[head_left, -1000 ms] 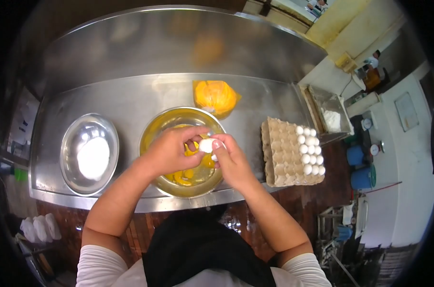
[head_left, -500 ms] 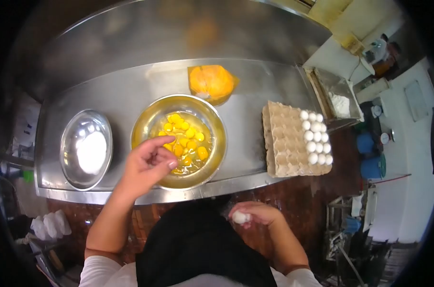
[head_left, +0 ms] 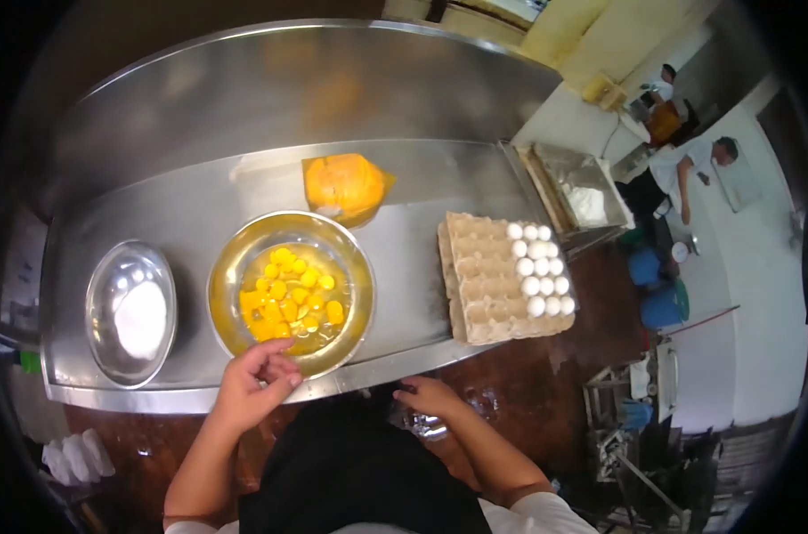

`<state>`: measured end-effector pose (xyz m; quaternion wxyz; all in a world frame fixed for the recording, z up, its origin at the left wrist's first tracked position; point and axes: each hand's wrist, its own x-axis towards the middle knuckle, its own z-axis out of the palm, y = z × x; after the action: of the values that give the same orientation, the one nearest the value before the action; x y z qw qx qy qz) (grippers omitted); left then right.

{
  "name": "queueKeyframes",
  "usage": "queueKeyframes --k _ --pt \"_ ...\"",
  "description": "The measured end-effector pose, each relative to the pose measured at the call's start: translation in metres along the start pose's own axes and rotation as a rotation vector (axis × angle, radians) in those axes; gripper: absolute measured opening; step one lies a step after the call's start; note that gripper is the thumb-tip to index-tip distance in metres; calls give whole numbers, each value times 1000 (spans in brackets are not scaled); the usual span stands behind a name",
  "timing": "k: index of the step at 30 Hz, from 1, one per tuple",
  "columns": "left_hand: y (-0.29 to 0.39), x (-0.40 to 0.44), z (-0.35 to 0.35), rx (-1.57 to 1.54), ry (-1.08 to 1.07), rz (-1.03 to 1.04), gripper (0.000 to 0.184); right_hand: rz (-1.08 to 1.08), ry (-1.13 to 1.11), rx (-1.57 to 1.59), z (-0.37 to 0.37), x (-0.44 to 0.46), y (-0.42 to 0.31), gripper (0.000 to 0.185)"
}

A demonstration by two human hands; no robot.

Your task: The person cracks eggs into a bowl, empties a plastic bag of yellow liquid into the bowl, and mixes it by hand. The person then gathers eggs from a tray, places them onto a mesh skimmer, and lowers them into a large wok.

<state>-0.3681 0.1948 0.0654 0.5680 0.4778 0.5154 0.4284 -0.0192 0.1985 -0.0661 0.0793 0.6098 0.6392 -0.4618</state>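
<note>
A wide metal bowl (head_left: 365,276) stands near the front of the steel table, with several egg yolks (head_left: 288,307) and clear egg white in it. Over the bowl's near rim hangs my left hand (head_left: 257,381), its fingers loosely curled and apart from the thumb, with nothing seen in it. My right hand (head_left: 429,397) is lower, beyond the table's front edge beside the black apron (head_left: 359,472). Its fingers look parted and no shell shows in it. To the right, a stacked cardboard egg tray (head_left: 479,280) carries several white eggs (head_left: 540,265) in its right-hand columns.
A second metal bowl (head_left: 98,311) with white powder or sugar stands at the left. Behind the yolk bowl lies an orange-yellow bag (head_left: 343,185). A clear-sided bin (head_left: 555,173) with white powder is at the far right. Two people (head_left: 675,173) are in the background.
The white eggshell has left my right hand. My left hand has drawn back from over the yolks to the near rim. The view has shifted, and people now show at upper right.
</note>
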Motion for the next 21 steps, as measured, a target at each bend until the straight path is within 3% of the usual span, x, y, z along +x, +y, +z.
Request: queueKeyframes --k 2,9,14,18,20,21 --pt "-6 -2 -6 44 15 30 43 -64 -24 1 0 2 -3 65" --pt "-33 15 -72 64 540 138 48 -97 -102 48 -11 -20 -25 65" --pt "-42 10 -74 67 575 70 51 -155 -74 72 -26 -32 -15 61" --pt "-44 15 -47 46 450 113 50 -240 -140 232 -95 -58 -14 40" --pt "-36 17 -32 44 400 143 50 -177 115 635 -156 -74 -16 26" --pt "-27 18 -23 65 381 155 50 -241 388 687 -178 -61 6 19"
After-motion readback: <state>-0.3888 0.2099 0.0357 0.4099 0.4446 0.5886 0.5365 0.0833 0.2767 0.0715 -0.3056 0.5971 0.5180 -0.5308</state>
